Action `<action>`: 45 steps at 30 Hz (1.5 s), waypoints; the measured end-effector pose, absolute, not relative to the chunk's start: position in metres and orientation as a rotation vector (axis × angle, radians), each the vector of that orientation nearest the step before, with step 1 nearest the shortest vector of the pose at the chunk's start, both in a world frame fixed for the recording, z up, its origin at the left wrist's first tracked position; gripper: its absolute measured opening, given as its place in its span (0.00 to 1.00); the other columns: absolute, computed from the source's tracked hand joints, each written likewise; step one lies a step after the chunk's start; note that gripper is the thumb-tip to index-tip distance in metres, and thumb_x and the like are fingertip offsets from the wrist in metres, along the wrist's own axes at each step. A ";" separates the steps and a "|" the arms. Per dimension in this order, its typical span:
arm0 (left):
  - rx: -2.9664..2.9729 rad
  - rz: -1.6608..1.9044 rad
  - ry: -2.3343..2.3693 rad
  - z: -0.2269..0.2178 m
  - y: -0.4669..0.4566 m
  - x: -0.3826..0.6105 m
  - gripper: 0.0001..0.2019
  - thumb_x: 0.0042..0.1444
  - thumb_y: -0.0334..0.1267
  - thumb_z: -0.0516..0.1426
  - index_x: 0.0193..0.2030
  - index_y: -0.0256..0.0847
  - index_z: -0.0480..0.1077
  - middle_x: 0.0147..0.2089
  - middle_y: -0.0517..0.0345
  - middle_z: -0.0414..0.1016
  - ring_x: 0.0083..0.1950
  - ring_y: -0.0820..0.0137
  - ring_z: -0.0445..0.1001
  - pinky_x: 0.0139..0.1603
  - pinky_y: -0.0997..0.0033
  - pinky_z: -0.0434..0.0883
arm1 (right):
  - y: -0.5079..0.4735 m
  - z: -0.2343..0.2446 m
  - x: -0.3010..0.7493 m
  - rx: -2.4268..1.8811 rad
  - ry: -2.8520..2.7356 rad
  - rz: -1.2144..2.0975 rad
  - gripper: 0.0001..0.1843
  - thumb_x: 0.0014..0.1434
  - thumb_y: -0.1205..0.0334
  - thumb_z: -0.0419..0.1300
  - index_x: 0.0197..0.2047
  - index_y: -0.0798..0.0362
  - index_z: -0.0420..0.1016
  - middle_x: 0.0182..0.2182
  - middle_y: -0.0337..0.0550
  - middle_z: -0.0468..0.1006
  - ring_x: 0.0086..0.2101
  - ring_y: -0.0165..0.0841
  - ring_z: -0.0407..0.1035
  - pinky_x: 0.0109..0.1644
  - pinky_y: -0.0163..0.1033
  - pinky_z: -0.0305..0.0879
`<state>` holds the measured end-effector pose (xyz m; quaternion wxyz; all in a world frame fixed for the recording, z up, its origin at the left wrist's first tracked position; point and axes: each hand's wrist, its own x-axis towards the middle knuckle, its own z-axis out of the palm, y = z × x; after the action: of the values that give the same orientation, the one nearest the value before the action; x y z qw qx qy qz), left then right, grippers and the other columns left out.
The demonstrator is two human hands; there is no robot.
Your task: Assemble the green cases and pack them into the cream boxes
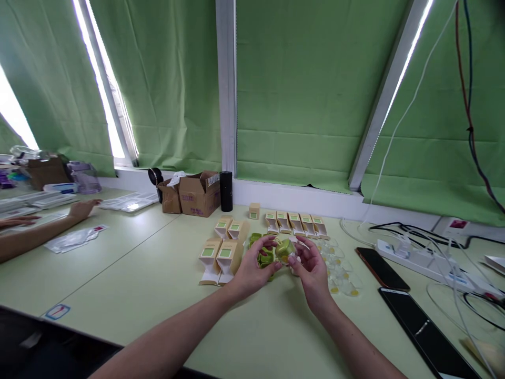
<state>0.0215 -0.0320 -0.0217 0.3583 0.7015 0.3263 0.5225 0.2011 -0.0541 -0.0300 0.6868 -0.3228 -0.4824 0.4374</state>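
Both hands meet over the table around a small green rounded item (284, 249) with a clear, shiny part and a yellow spot at its lower side; its exact kind is hard to make out. The thumb and fingers of my left hand (254, 267) close on it from the left. My right hand (313, 267) grips it from the right, thumb in front. Behind my left hand sit several green pieces (266, 257), partly hidden. Right of my right hand lie several clear plastic pieces with yellow spots (342, 273). Open small cartons (224, 253) stand left of my left hand.
More small cartons (295, 223) line the back. A cardboard box (200, 195) and black cylinder (226, 191) stand behind. At right are a phone (382, 268), a tablet-like device (426, 329), a power strip (426, 263) and cables. Another person's hand (84, 209) rests at far left.
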 end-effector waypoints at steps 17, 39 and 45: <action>1.998 1.395 0.855 -0.023 -0.034 0.022 0.24 0.57 0.31 0.67 0.60 0.46 0.73 0.58 0.48 0.76 0.60 0.57 0.75 0.64 0.53 0.73 | -0.057 -0.034 0.199 -0.662 -1.210 1.001 0.36 0.56 0.56 0.75 0.64 0.42 0.67 0.57 0.50 0.79 0.58 0.46 0.73 0.56 0.50 0.75; 2.728 0.649 1.002 -0.008 -0.056 0.022 0.26 0.52 0.44 0.71 0.57 0.45 0.75 0.52 0.51 0.81 0.57 0.51 0.69 0.61 0.46 0.65 | -0.044 -0.034 0.215 -0.864 -1.095 0.665 0.21 0.64 0.46 0.66 0.54 0.48 0.76 0.42 0.45 0.80 0.41 0.38 0.74 0.42 0.42 0.71; 2.588 0.861 1.264 0.009 -0.032 0.014 0.17 0.67 0.43 0.55 0.59 0.43 0.74 0.56 0.48 0.80 0.62 0.51 0.69 0.62 0.48 0.68 | -0.041 -0.035 0.216 -0.855 -1.094 0.657 0.20 0.65 0.46 0.65 0.54 0.47 0.76 0.42 0.44 0.80 0.41 0.37 0.74 0.42 0.41 0.71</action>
<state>0.0143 -0.0323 0.0088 0.0677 0.8590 0.4194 0.2856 0.2161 -0.0414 -0.0352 0.7193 -0.3867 -0.4949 0.2971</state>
